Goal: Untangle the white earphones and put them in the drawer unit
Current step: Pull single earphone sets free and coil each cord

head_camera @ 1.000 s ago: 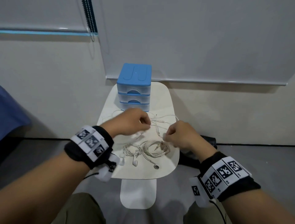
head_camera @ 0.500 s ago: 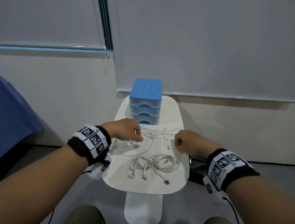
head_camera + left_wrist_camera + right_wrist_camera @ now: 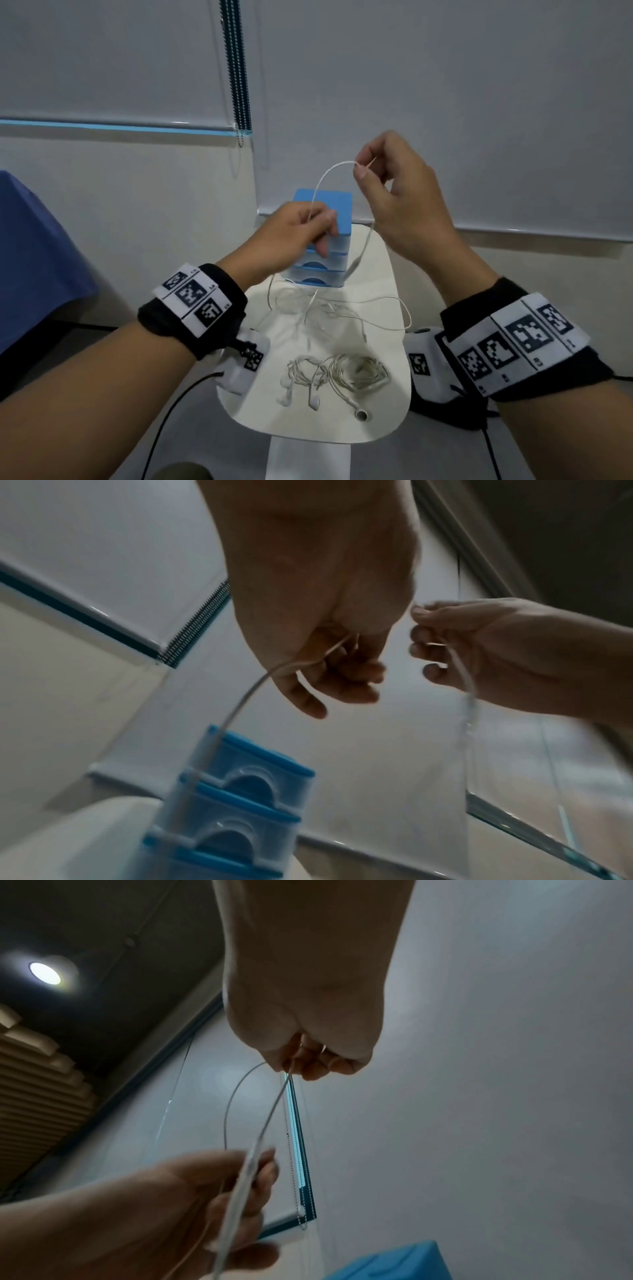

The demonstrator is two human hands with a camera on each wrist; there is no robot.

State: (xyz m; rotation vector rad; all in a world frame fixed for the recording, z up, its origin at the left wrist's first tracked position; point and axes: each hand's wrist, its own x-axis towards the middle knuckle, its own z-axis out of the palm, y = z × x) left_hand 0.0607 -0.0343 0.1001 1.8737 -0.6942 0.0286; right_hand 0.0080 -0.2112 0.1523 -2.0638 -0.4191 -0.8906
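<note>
While both hands are up in the air over the little table [image 3: 380, 425], there's a white earphone cable [image 3: 323, 181] strung between them in an arch. The right hand [image 3: 394, 192] is the higher one, thumb and forefinger pinched together on the cable right at the top of the arch, with the other fingers loosely curled behind. The left hand [image 3: 294, 236] sits lower, just in front of the drawer unit [image 3: 342, 219], fingers curled in with the cable pinched at the fingertips. From the left wrist view you can see the cable coming out of that left hand's [image 3: 318, 620] curled fingers and dropping down past the blue-topped drawers [image 3: 240, 791].

From the right hand another stretch of the same cable hangs down on the right of the drawers to an inline remote bit, and the rest of it trails into a loose messy tangle [image 3: 322, 308] lying on the table just in front of the drawer unit.

Nearer the front edge of the table there's a second bunch of white earphones [image 3: 335, 377], coiled up, with the buds and a plug sticking out toward the person. All three drawers look closed. Both wrists have black bands with printed marker squares.
</note>
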